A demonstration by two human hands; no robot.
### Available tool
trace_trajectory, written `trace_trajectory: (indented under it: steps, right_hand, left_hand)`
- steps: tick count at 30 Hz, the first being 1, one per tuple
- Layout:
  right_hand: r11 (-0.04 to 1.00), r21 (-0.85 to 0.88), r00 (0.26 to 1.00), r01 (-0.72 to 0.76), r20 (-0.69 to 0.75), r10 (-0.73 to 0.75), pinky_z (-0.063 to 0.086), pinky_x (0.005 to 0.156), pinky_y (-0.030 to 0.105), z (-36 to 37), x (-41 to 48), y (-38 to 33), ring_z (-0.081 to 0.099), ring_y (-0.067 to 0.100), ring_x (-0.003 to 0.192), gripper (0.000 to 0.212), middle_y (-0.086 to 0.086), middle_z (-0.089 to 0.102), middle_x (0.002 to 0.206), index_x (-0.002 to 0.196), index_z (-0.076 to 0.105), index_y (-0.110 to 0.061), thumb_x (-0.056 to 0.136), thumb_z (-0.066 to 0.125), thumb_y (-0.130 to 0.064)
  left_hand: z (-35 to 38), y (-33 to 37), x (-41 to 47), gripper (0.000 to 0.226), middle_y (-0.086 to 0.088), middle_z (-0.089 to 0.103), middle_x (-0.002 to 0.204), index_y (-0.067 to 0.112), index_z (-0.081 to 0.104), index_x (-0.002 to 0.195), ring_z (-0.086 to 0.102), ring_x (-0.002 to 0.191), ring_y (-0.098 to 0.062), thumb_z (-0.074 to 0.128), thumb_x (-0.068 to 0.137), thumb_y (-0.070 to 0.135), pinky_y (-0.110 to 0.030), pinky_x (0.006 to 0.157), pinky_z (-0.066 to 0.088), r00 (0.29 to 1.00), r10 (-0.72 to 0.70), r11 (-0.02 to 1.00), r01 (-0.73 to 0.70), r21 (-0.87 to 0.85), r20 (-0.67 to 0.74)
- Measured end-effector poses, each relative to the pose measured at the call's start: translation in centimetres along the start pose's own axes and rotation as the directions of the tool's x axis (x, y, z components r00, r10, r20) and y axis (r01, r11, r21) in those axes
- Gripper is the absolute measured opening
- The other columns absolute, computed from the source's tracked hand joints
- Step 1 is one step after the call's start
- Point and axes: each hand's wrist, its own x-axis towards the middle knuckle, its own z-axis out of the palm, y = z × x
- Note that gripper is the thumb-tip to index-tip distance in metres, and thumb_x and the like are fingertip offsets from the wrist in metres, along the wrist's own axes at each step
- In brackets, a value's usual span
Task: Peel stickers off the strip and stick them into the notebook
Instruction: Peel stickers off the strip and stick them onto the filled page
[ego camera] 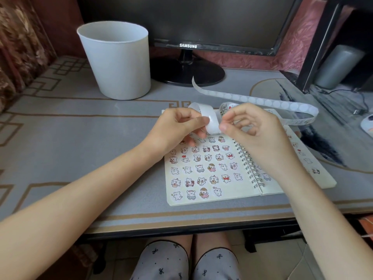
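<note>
An open spiral notebook (203,197) lies on the desk, its left page filled with several rows of small bear stickers. Above the page I hold a white sticker strip (262,101) that loops between my hands and trails off to the right and back. My left hand (177,128) pinches the strip's curled part between thumb and fingers. My right hand (254,132) has its fingers curled, thumb and forefinger closed on the strip's edge beside the left thumb. Whether a sticker is lifted there is hidden by my fingers.
A white bin (117,61) stands at the back left of the grey patterned desk (70,142). A black monitor (187,23) on a round stand is behind the notebook. Cables and a grey cylinder (339,65) sit at the right.
</note>
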Motion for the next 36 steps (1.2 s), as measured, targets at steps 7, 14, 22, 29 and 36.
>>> trace_trajectory:
  steps: [7,14,22,29,36]
  right_hand:
    - [0.996,-0.072,0.998,0.052,-0.023,-0.054,0.037,0.064,0.009,0.9,0.3,1.3,0.057,-0.003,0.065,0.013,-0.011,0.068,0.077,0.086,0.066,-0.021,0.078,0.075,-0.015]
    - [0.993,-0.063,0.993,0.097,-0.060,-0.101,0.035,0.056,0.003,1.1,0.3,1.2,0.052,-0.008,0.055,0.008,-0.016,0.061,0.070,0.085,0.072,-0.016,0.079,0.074,-0.011]
    - [0.990,0.115,0.988,0.083,-0.143,-0.066,0.050,0.077,0.022,1.1,1.1,1.8,0.062,0.001,0.077,0.015,-0.011,0.070,0.083,0.082,0.069,-0.026,0.080,0.073,-0.012]
    - [0.993,0.068,0.991,0.100,-0.101,-0.093,0.035,0.049,0.006,1.2,0.5,1.7,0.053,-0.006,0.051,0.007,-0.007,0.069,0.079,0.088,0.073,-0.012,0.082,0.071,-0.011]
    - [0.993,0.073,0.988,0.093,-0.128,-0.083,0.055,0.068,0.037,1.3,0.6,1.9,0.066,0.019,0.071,0.009,-0.009,0.071,0.080,0.086,0.072,-0.021,0.080,0.074,-0.015]
  left_hand:
    - [0.1,-0.1,0.0,0.019,-0.002,0.065,0.067,-0.007,0.065,0.089,0.063,0.061,-0.008,0.062,0.090,0.012,-0.018,0.047,0.048,1.000,0.022,1.000,-0.022,-0.015,0.002]
    - [0.0,0.1,0.0,0.013,0.004,0.066,0.065,0.005,0.064,0.085,0.064,0.062,-0.008,0.058,0.092,0.014,-0.018,0.046,0.047,0.998,0.057,0.996,-0.058,-0.062,-0.004]
    - [0.0,-0.1,-0.1,0.016,-0.006,0.069,0.084,0.000,0.068,0.092,0.065,0.072,-0.010,0.062,0.090,0.014,-0.018,0.053,0.049,0.994,0.080,0.997,-0.081,0.008,0.080]
    - [0.0,-0.1,-0.1,0.012,0.005,0.066,0.066,0.005,0.068,0.082,0.064,0.066,-0.007,0.061,0.091,0.010,-0.018,0.052,0.050,0.992,0.118,0.993,-0.119,0.006,0.051]
    - [0.0,-0.1,-0.1,0.013,-0.001,0.067,0.073,0.004,0.067,0.082,0.064,0.068,-0.007,0.061,0.090,0.011,-0.017,0.052,0.048,0.992,0.103,0.995,-0.103,-0.001,0.073]
